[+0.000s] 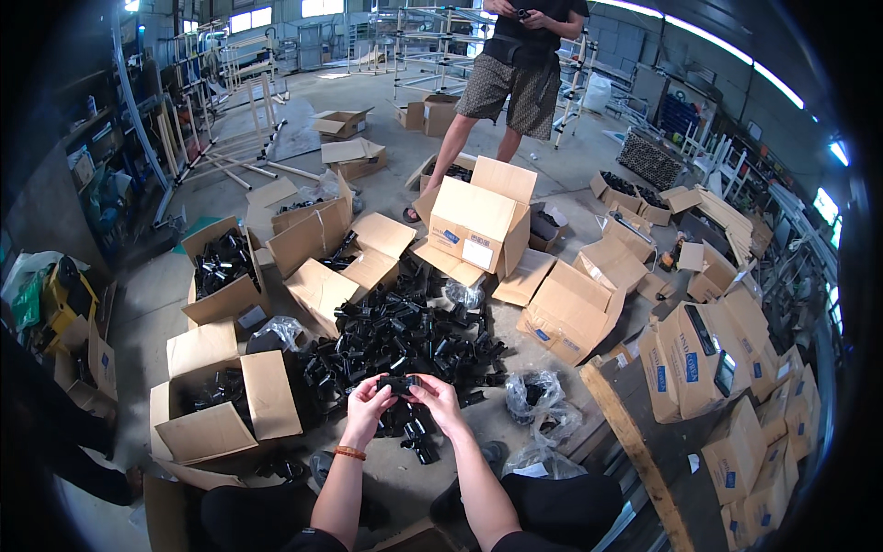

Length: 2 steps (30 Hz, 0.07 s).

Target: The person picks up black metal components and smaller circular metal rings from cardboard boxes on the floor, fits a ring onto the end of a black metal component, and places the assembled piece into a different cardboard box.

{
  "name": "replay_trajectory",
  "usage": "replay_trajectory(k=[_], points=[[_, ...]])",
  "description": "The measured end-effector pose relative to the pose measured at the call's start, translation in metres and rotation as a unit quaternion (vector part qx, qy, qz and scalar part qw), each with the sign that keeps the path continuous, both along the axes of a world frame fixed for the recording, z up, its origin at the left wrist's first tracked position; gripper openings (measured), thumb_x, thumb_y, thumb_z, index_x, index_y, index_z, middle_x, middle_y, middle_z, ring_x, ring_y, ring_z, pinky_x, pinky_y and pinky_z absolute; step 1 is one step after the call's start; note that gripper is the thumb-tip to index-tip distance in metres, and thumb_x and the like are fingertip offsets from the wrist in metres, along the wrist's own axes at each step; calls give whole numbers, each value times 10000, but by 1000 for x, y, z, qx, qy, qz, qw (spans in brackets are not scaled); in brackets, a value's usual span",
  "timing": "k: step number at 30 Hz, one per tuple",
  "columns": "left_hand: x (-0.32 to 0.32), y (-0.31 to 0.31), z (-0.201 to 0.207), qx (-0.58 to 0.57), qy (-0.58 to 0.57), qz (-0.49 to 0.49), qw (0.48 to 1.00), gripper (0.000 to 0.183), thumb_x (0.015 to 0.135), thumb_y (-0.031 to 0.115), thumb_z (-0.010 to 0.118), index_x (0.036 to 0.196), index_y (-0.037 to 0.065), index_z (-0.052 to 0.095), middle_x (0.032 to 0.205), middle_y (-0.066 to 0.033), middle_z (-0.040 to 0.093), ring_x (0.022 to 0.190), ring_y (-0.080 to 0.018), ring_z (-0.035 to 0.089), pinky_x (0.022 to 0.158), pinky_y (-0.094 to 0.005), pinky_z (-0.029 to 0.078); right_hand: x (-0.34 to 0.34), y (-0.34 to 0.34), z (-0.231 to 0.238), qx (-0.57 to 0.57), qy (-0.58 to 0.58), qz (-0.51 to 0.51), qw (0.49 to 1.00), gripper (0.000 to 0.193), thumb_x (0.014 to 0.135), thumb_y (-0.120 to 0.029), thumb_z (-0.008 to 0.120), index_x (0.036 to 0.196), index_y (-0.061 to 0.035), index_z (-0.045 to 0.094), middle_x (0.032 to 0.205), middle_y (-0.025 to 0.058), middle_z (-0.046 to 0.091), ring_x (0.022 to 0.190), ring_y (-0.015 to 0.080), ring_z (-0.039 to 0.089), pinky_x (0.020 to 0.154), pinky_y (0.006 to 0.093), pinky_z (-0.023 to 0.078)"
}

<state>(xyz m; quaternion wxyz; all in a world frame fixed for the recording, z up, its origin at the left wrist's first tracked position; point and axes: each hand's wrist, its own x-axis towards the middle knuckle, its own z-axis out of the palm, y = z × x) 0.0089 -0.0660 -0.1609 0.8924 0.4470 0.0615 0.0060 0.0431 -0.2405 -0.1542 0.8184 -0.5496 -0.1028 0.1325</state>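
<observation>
Both my hands pinch one small black fitting (pixel 398 385) between them, low in the middle of the view. My left hand (pixel 365 407), below which a brown bracelet circles the wrist, grips its left end. The other end sits between the thumb and fingers of my right hand (pixel 438 402). Right behind the fitting spreads a large heap of similar black fittings (pixel 395 336) on the concrete floor. Some of them look like short tube pieces with collars; their exact kind is too small to make out.
Open cardboard boxes with black fittings stand left, one beside the heap (pixel 276 391) and one farther back (pixel 221 267). Clear plastic bags (pixel 543 405) lie right of my hands, near a wooden beam (pixel 635 451). Behind an upturned box (pixel 474 221) stands another person (pixel 520 74); dark-clothed legs (pixel 55 396) show far left.
</observation>
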Motion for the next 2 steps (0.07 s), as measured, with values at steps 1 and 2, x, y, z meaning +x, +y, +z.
replay_trajectory(k=[1,2], points=[[0,0,-2,-2,0,-8,1000,355,890,61,668,1233,39,579,1088,-39,663,966,-129,652,824,-286,572,0,-1,0,-3,-6,-3,1000,391,897,-189,691,1210,26,596,1056,69,667,912,120,641,811,271,538],[0,1,-3,-1,0,-8,1000,355,890,61,668,1233,39,579,1088,-39,663,966,-129,652,824,-286,572,1,-2,1,-6,-12,-5,1000,389,902,-195,687,1211,23,598,1059,70,667,916,120,639,810,272,539]])
